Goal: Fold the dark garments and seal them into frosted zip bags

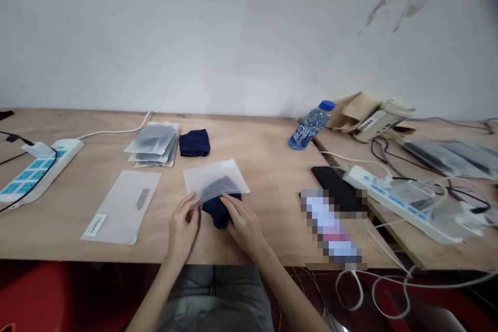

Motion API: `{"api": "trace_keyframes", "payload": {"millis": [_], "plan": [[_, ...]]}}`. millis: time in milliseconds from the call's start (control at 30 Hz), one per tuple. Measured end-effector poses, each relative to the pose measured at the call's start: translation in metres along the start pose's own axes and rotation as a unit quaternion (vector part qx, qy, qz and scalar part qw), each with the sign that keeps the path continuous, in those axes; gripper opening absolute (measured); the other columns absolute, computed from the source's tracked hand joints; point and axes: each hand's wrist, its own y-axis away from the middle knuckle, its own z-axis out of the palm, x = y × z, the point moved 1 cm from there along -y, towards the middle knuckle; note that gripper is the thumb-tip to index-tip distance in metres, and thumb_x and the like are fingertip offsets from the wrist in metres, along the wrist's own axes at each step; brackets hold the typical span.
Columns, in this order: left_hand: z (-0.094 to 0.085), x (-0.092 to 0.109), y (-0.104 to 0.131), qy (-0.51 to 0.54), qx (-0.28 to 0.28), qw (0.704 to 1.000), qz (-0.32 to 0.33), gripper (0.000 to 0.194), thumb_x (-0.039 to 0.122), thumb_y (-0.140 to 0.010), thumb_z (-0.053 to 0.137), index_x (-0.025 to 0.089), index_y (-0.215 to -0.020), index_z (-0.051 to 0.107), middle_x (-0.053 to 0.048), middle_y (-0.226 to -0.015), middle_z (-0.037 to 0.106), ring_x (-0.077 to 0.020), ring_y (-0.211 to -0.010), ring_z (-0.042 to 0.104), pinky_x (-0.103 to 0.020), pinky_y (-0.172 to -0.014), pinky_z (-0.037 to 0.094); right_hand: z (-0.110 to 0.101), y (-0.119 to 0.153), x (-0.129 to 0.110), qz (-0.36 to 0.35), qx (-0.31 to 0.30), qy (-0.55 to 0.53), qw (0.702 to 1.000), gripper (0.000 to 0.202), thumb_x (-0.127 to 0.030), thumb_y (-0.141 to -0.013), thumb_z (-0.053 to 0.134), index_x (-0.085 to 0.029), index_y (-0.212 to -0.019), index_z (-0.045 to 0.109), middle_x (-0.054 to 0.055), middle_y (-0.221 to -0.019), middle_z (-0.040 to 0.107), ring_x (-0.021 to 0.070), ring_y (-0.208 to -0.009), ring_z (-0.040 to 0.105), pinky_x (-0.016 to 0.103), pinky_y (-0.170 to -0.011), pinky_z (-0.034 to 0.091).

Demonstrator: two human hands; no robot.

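Observation:
A frosted plastic bag (212, 175) lies in front of me with a dark blue folded cloth (216, 209) partly inside its near opening. My left hand (184, 220) pinches the bag's left edge by the opening. My right hand (241, 220) is closed on the cloth, with fingers at the opening's right side and the thumb hidden under the cloth. Another folded blue cloth (194, 143) lies farther back. Left of it is a stack of filled frosted bags (152, 144). A flat frosted bag (122, 206) with a white label lies to the left.
A power strip (39, 171) sits at the left. At the right are a blue-capped bottle (311, 125), a black phone (338, 187), a pixelated screen (330, 228), another power strip (400, 202), loose cables and a brown paper bag (356, 109).

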Motion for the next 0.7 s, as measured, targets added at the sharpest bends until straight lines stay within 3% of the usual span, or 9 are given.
{"api": "trace_keyframes", "payload": {"millis": [133, 300, 533, 700], "plan": [[0.003, -0.003, 0.002, 0.037, 0.005, 0.999, -0.028, 0.027, 0.027, -0.089, 0.053, 0.020, -0.109, 0.069, -0.010, -0.123, 0.066, -0.0238, -0.115, 0.062, -0.043, -0.097, 0.052, 0.000, 0.001, 0.000, 0.029, 0.044, -0.008, 0.999, 0.058, 0.000, -0.076, 0.040, -0.013, -0.130, 0.056, 0.012, -0.127, 0.065, 0.0209, -0.116, 0.063, 0.034, -0.096, 0.054], [0.009, -0.001, 0.005, 0.058, 0.001, 0.997, -0.046, 0.031, 0.024, -0.085, 0.056, 0.020, -0.113, 0.068, -0.009, -0.121, 0.067, -0.0232, -0.114, 0.063, -0.044, -0.101, 0.050, 0.000, -0.001, 0.000, 0.047, 0.054, 0.010, 0.997, 0.058, -0.002, -0.079, 0.041, -0.015, -0.133, 0.055, 0.012, -0.127, 0.065, 0.0215, -0.114, 0.064, 0.034, -0.094, 0.056], [0.008, 0.010, 0.007, 0.062, 0.012, 0.997, -0.054, 0.032, 0.020, -0.083, 0.053, 0.020, -0.111, 0.070, -0.008, -0.117, 0.069, -0.0226, -0.112, 0.064, -0.044, -0.103, 0.048, 0.004, -0.007, -0.001, -0.058, 0.016, 0.026, 0.998, 0.055, 0.001, -0.083, 0.037, -0.012, -0.132, 0.057, 0.013, -0.129, 0.063, 0.0231, -0.126, 0.054, 0.039, -0.104, 0.050], [0.007, 0.010, 0.009, 0.080, 0.015, 0.993, -0.080, 0.032, 0.019, -0.082, 0.054, 0.019, -0.110, 0.071, -0.008, -0.115, 0.071, -0.0229, -0.110, 0.065, -0.044, -0.102, 0.049, 0.006, -0.021, 0.000, -0.100, -0.043, 0.031, 0.994, 0.042, -0.009, -0.093, 0.042, -0.010, -0.134, 0.054, 0.014, -0.134, 0.059, 0.0246, -0.128, 0.051, 0.040, -0.104, 0.048]]}}
